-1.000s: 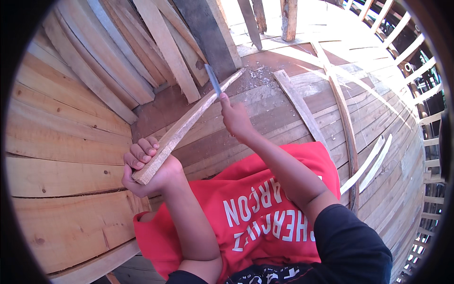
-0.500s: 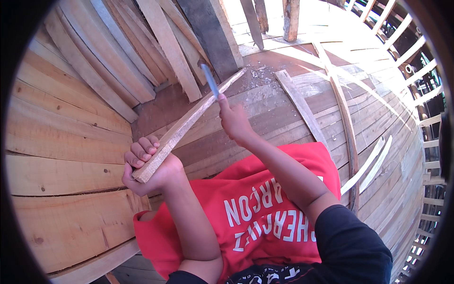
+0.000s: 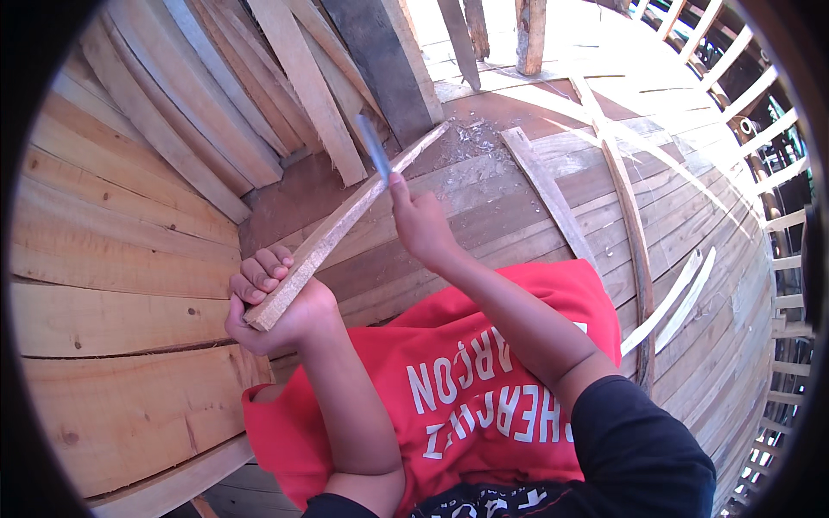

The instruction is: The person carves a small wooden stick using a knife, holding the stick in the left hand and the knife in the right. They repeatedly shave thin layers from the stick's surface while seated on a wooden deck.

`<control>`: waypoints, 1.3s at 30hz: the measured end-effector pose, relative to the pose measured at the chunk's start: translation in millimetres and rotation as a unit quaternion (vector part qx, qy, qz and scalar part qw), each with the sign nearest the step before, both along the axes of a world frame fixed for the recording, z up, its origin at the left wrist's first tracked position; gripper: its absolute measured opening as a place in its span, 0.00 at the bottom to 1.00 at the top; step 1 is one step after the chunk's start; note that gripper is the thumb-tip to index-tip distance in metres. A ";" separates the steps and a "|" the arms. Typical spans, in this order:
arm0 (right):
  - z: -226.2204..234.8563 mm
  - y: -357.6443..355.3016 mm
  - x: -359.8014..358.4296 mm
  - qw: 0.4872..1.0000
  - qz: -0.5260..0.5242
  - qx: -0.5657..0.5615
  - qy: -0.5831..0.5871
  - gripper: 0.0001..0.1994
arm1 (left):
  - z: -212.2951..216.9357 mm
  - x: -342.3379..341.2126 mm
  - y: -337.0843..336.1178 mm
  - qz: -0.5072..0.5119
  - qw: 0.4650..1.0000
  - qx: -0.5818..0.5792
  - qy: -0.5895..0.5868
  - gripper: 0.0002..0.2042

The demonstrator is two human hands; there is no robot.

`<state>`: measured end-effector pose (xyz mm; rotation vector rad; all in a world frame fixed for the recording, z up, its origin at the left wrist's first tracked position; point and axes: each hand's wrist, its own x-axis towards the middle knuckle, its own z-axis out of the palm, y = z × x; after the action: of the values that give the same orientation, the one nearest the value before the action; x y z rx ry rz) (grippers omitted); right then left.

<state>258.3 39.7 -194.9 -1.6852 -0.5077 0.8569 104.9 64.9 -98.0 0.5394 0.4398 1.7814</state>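
My left hand is wrapped round the near end of a long wooden stick. The stick slants up and away to the right, and its far tip lies by the foot of a dark post. In my right hand is a knife, its handle hidden by the fist. The blade, slightly blurred, points up and left and crosses over the stick's upper half. A red cloth with white lettering covers my lap beneath both forearms.
Wood shavings lie beyond the stick's far tip on the plank floor. Loose boards lean at the upper left beside the dark post. A flat strip and a long batten lie to the right, near two pale slats.
My right hand and the knife have shifted slightly left, with the blade now turned a little differently over the stick. My left hand has barely moved on the stick.
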 end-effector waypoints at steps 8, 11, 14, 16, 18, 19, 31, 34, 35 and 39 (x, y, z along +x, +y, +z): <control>-8.2 -1.7 3.7 1.000 0.019 0.004 0.003 0.34 | -3.7 0.0 -1.3 0.008 1.000 -0.009 0.014 0.08; -10.2 -4.1 -10.1 0.993 0.093 0.066 0.011 0.34 | -2.1 -0.6 -1.1 -0.008 1.000 0.011 0.016 0.08; -12.3 1.3 18.4 0.998 -0.007 -0.019 0.063 0.34 | -1.4 1.2 -3.1 -0.005 1.000 -0.018 0.004 0.08; 5.8 -7.6 -4.2 0.998 0.051 0.028 -0.005 0.34 | -3.8 -0.6 -3.4 -0.009 1.000 0.003 0.012 0.08; 12.9 -9.4 -14.6 0.993 0.103 0.043 -0.037 0.35 | -6.3 -1.3 -2.6 -0.007 1.000 0.008 0.014 0.08; 12.6 -9.7 -14.6 0.991 0.123 0.034 -0.035 0.36 | -7.6 0.4 -0.2 -0.005 1.000 0.002 0.013 0.08; 14.6 -6.8 13.7 0.996 0.070 -0.041 -0.032 0.36 | -12.3 2.0 -0.7 -0.015 1.000 0.011 0.017 0.08; 36.4 -20.6 2.5 0.990 0.119 -0.032 -0.075 0.36 | -11.4 3.6 -2.3 -0.023 0.999 0.036 0.026 0.09; 42.6 -24.0 -2.7 0.986 0.132 -0.020 -0.102 0.36 | -12.2 4.5 -3.2 -0.025 0.998 0.043 0.031 0.09; 45.2 -23.1 9.1 0.966 0.137 -0.065 -0.209 0.33 | -13.4 -3.2 3.2 -0.095 0.984 0.144 0.042 0.12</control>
<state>267.4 16.6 -149.8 -1.9583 -1.0103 0.7389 101.7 68.1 -111.4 0.8342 0.1793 1.6508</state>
